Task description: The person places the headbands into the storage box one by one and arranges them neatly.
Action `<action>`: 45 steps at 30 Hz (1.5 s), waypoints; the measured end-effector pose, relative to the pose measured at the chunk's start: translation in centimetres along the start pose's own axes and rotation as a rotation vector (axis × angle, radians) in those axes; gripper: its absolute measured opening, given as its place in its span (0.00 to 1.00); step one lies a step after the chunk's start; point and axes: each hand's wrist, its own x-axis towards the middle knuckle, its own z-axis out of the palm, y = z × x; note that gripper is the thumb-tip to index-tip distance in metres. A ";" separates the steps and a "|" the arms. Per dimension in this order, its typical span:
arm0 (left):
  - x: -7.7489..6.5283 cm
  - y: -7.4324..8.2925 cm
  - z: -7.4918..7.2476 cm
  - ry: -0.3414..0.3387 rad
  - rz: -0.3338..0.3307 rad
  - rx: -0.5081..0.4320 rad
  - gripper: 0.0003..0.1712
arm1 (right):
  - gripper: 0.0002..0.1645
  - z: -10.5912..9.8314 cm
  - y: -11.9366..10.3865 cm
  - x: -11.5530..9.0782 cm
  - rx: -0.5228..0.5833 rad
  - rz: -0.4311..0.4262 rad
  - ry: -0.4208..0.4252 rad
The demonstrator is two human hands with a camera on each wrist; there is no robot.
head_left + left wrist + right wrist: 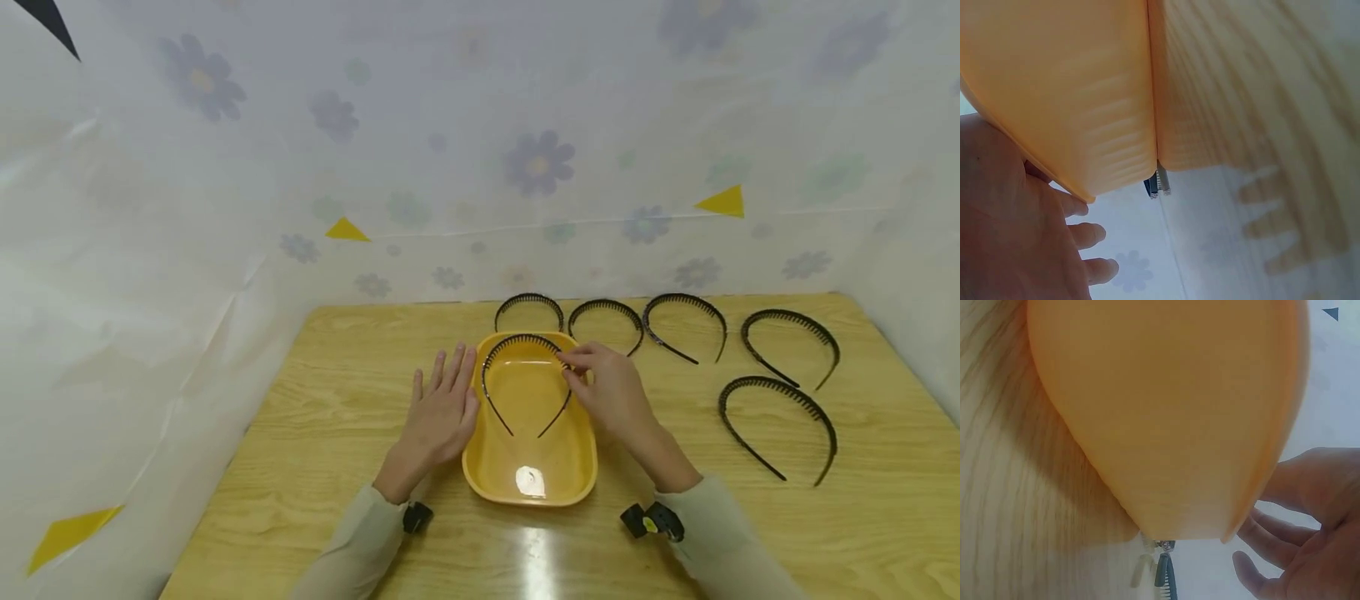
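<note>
A yellow plastic tray (531,475) stands on the table, with a black toothed headband (525,337) in its upper part, the two tips pointing toward me. My right hand (611,392) pinches the headband's right side between thumb and fingers, over the tray's right rim. At the left rim my left hand (442,412) rests with fingers straight, its thumb side against the tray wall. In the left wrist view the left hand (1022,212) lies along the tray's outer side (1085,94). The right wrist view has the right hand (1310,531) at the rim, its fingertips partly hidden behind the tray (1166,425).
Behind the tray stand two more headbands, one at the back (528,297) and one to its right (606,304). Further right lie a headband (684,298), another (791,315) and a nearer one (780,383). A flowered white sheet (480,167) closes off the wooden table's (337,400) far edge.
</note>
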 end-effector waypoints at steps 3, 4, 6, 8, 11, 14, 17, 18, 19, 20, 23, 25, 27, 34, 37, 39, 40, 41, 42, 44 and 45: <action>0.0 0.0 -0.1 -0.004 0.000 0.000 0.34 | 0.14 0.3 -0.2 -0.1 -0.020 -0.007 -0.013; 0.0 0.0 -0.1 -0.006 0.001 0.002 0.34 | 0.14 0.4 -0.2 -0.1 -0.022 -0.007 -0.018; 0.0 0.0 -0.1 -0.009 -0.001 -0.003 0.34 | 0.14 0.7 -0.4 -0.2 -0.029 -0.005 -0.028; 0.0 0.0 -0.1 -0.011 -0.003 -0.009 0.34 | 0.14 1.0 -0.5 -0.3 -0.038 -0.005 -0.032; -0.1 0.1 -0.1 -0.018 -0.009 -0.019 0.34 | 0.14 1.3 -0.6 -0.4 -0.060 -0.006 -0.031; -0.1 0.1 -0.1 -0.021 -0.012 -0.023 0.34 | 0.14 1.6 -0.6 -0.4 -0.080 -0.010 -0.028; 0.0 0.0 -0.1 -0.029 -0.020 -0.018 0.34 | 0.15 1.7 -0.7 -0.4 -0.107 -0.014 -0.032; 0.0 0.0 -0.1 -0.029 -0.022 -0.015 0.34 | 0.14 1.8 -0.7 -0.4 -0.116 -0.019 -0.031; 0.0 0.0 -0.1 -0.028 -0.022 -0.015 0.34 | 0.14 1.8 -0.8 -0.4 -0.128 -0.027 -0.028; 0.0 0.0 -0.1 -0.029 -0.024 -0.014 0.34 | 0.14 1.9 -0.8 -0.3 -0.142 -0.037 -0.024; 0.0 0.0 -0.1 -0.020 -0.021 -0.017 0.34 | 0.14 2.2 -0.8 -0.3 -0.173 -0.075 -0.005; 0.0 0.1 -0.2 -0.023 -0.023 -0.015 0.34 | 0.15 2.4 -0.7 -0.3 -0.188 -0.093 0.003; 0.0 0.1 -0.2 -0.024 -0.022 -0.013 0.34 | 0.15 2.6 -0.7 -0.4 -0.198 -0.100 0.005; -0.1 0.0 -0.2 -0.022 -0.012 -0.014 0.34 | 0.15 2.9 -0.5 -0.5 -0.272 -0.130 0.002; -0.1 0.0 -0.2 -0.018 -0.013 -0.010 0.34 | 0.15 3.0 -0.5 -0.5 -0.313 -0.151 0.000; -0.1 0.0 -0.2 -0.013 -0.011 -0.011 0.34 | 0.15 3.1 -0.5 -0.5 -0.338 -0.161 -0.002; -0.1 -0.1 -0.2 -0.009 -0.009 -0.011 0.34 | 0.14 3.2 -0.5 -0.6 -0.343 -0.162 -0.003; -0.1 -0.1 -0.2 -0.007 -0.007 -0.012 0.34 | 0.14 3.2 -0.6 -0.6 -0.349 -0.161 -0.008; 0.0 -0.1 -0.2 -0.006 -0.004 -0.012 0.34 | 0.14 3.3 -0.5 -0.6 -0.353 -0.160 -0.013; 0.0 -0.1 -0.1 -0.005 0.001 -0.011 0.34 | 0.13 3.4 -0.5 -0.7 -0.362 -0.155 -0.028; 0.0 -0.2 -0.1 -0.006 0.003 -0.009 0.34 | 0.11 3.4 -0.5 -0.7 -0.367 -0.155 -0.035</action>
